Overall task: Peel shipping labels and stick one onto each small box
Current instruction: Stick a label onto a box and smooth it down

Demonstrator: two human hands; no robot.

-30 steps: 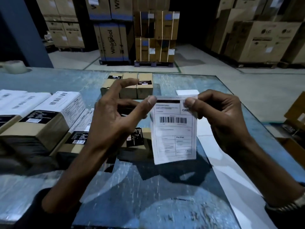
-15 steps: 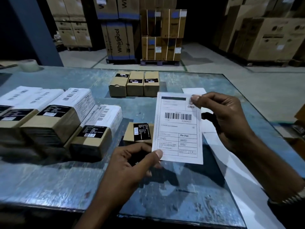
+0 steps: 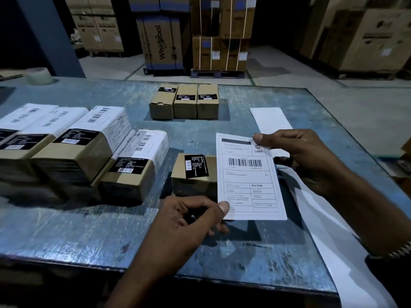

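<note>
from the head view, the right hand [image 3: 311, 158] pinches the top right corner of the label [image 3: 246, 176] between thumb and fingers, and the left hand [image 3: 191, 221] pinches its bottom left corner, so the sheet hangs stretched in the air just to the right of a small box [image 3: 193, 174] that lies on the table [image 3: 89, 236] with only a black sticker on top. the label's left edge overlaps that box in the picture, but i cannot tell whether they touch. if the sticky side is already bare, the main risk is that a slack corner curls and sticks to itself or to a fingertip, since only two opposite corners are held. lowered at a slant, it could land crooked, wrinkle, or hang over the box edge, as it looks wider than the box top. it might also cover the black sticker if set too far left. the box is light and unheld, so pressing could push it toward the labelled boxes [image 3: 84, 150] at left. three more boxes [image 3: 184, 101] wait farther back, and the backing strip [image 3: 311, 207] trails under the right wrist, where a sleeve could drag it off the table.
</note>
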